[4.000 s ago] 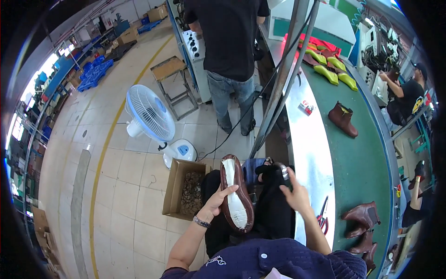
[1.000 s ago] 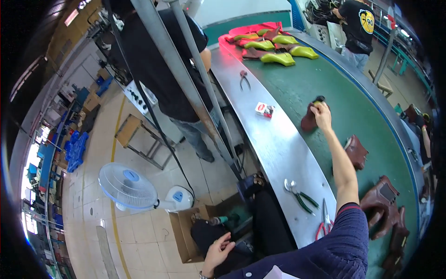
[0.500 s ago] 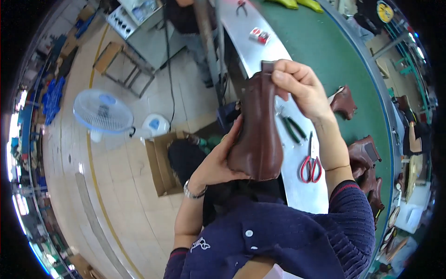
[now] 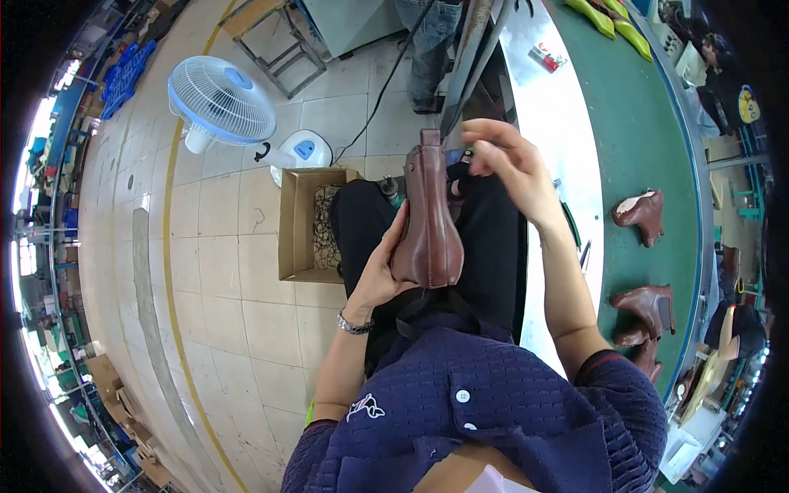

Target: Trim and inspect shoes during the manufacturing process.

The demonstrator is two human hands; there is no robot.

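A brown leather ankle boot [image 4: 433, 226] is held over my lap, its pull tab pointing away from me. My left hand [image 4: 380, 278] grips it from the left, near its lower end. Off to the right of the tab, my right hand [image 4: 518, 171] is in the air, fingers apart and not touching the boot. Under my right forearm, green-handled pliers [image 4: 570, 226] lie on the metal ledge [image 4: 567, 107], partly covered.
Brown boots [image 4: 641, 215] and yellow-green objects [image 4: 593, 18] rest on the green belt [image 4: 612, 164] at right. To the left are an open cardboard box [image 4: 289, 234] with tangled cord and a fan [image 4: 222, 100]. A person's jeans [image 4: 431, 49] show ahead.
My right hand has let go of the boot's top and moved away to the right. The boot now sits closer to me in my left hand, and the view has shifted.
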